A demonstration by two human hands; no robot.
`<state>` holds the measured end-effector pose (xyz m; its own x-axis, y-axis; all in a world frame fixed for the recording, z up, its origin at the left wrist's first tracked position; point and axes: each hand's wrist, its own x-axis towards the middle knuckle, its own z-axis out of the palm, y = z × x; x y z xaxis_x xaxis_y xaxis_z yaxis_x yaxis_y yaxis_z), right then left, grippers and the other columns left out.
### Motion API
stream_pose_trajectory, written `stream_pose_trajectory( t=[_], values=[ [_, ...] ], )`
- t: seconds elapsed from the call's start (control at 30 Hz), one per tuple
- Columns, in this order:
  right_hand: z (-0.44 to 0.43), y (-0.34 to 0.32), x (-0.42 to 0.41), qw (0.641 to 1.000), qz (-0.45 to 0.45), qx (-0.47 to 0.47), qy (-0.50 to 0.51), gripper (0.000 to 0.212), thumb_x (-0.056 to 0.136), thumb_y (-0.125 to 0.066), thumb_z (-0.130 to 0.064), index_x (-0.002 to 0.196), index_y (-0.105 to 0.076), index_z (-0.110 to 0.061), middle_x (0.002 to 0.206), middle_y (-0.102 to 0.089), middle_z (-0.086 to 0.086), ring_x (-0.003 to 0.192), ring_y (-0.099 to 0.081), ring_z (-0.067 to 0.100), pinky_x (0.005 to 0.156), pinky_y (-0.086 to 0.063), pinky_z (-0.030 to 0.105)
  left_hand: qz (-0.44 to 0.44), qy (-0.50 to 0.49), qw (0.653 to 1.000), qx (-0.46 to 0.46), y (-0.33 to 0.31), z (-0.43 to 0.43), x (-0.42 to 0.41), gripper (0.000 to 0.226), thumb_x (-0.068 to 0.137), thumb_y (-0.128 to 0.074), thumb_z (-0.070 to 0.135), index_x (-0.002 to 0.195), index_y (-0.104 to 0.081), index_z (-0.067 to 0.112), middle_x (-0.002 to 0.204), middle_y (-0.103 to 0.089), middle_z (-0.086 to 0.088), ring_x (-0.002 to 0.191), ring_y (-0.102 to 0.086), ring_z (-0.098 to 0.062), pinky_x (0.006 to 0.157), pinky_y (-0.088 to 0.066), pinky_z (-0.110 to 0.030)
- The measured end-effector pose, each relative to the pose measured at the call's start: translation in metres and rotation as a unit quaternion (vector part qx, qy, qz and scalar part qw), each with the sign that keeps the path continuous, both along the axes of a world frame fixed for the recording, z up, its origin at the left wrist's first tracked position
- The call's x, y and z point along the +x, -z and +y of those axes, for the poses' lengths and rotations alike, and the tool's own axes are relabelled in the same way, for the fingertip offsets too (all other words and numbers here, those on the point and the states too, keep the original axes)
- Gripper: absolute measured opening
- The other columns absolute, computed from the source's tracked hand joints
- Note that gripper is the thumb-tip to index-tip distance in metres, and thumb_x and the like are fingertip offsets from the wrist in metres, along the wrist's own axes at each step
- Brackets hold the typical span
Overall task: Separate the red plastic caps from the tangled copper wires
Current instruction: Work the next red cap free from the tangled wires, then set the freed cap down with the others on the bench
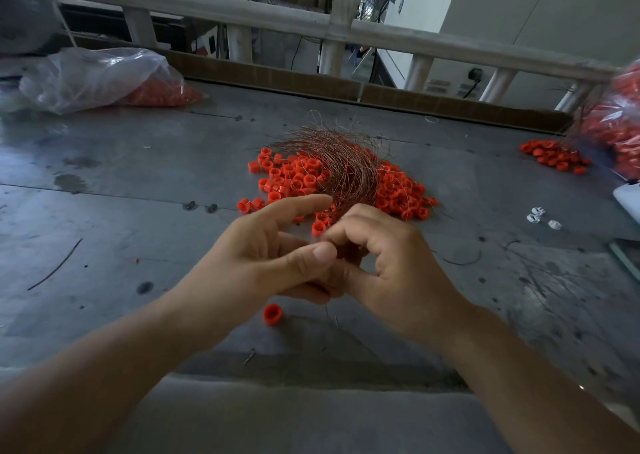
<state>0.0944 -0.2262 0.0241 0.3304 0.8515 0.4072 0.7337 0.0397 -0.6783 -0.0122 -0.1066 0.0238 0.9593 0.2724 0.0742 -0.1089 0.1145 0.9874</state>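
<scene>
We are thinking the thin copper wires (pixel 343 162) could snag and drag lots of red caps (pixel 294 179) across the table (pixel 138 176) if we are pulling too hard, and some could go rolling off (one loose cap (pixel 272 313) is lying by our wrists). Our right hand (pixel 391 266) is curling its fingers around the near end of the wire bunch. Our left hand (pixel 273 259) is pinching that same end with its thumb, pointing finger sticking out straight. The caps are lying just past our fingertips, under the wires.

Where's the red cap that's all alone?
Head view, left of centre: the lone cap lies on the table just under the left hand, away from the wire tangle.
</scene>
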Motion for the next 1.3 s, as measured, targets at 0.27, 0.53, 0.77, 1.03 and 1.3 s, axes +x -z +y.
stream_pose_trajectory(
  t=[0.27,0.53,0.77,1.03,1.3],
  values=[
    [-0.001,0.001,0.011,0.968,0.232,-0.087,-0.028,0.039,0.064,-0.065,-0.042,0.101,-0.060,-0.031,0.093,-0.069,-0.005,0.087,-0.065,0.005,0.080,-0.053,0.025,-0.014,-0.018,0.994,-0.104,0.001,0.015,0.005,0.049,0.060,-0.075,0.008,0.107,-0.062,0.009,0.076,-0.070,-0.014,0.059,-0.065,-0.017,0.049,-0.052,-0.022],
    [-0.004,-0.005,0.019,0.982,0.168,-0.085,0.006,0.017,0.079,-0.067,-0.010,0.076,-0.065,-0.027,0.064,-0.063,-0.013,0.057,-0.058,-0.001,0.054,-0.046,0.014,-0.019,-0.007,0.998,-0.056,0.004,0.021,0.004,0.016,0.066,-0.060,0.007,0.075,-0.072,0.007,0.077,-0.070,-0.013,0.062,-0.065,-0.015,0.056,-0.053,-0.020],
    [-0.008,-0.006,0.018,0.978,0.028,-0.208,0.014,0.015,0.078,-0.071,-0.017,0.075,-0.066,-0.031,0.069,-0.061,-0.019,0.072,-0.057,-0.011,0.065,-0.042,0.004,0.063,-0.059,0.931,0.355,0.011,0.026,0.002,0.019,0.065,-0.081,0.014,0.067,-0.069,0.029,0.071,-0.069,0.010,0.063,-0.063,-0.007,0.061,-0.053,-0.021],
    [-0.007,-0.002,0.019,0.956,-0.051,-0.289,-0.013,0.011,0.083,-0.066,-0.017,0.091,-0.069,-0.024,0.073,-0.054,-0.025,0.072,-0.052,-0.015,0.070,-0.038,-0.001,0.142,0.009,0.875,0.462,0.011,0.027,0.000,0.025,0.068,-0.075,0.018,0.056,-0.061,0.035,0.075,-0.059,0.034,0.070,-0.056,0.010,0.060,-0.041,-0.005],
    [-0.010,-0.005,0.021,0.950,-0.032,-0.309,-0.028,0.009,0.083,-0.067,-0.024,0.092,-0.069,-0.024,0.075,-0.056,-0.022,0.073,-0.052,-0.016,0.067,-0.038,-0.001,0.125,-0.022,0.888,0.441,0.013,0.031,0.003,0.007,0.064,-0.069,0.034,0.058,-0.066,0.036,0.070,-0.061,0.028,0.064,-0.056,0.006,0.058,-0.041,-0.008]
  ],
)
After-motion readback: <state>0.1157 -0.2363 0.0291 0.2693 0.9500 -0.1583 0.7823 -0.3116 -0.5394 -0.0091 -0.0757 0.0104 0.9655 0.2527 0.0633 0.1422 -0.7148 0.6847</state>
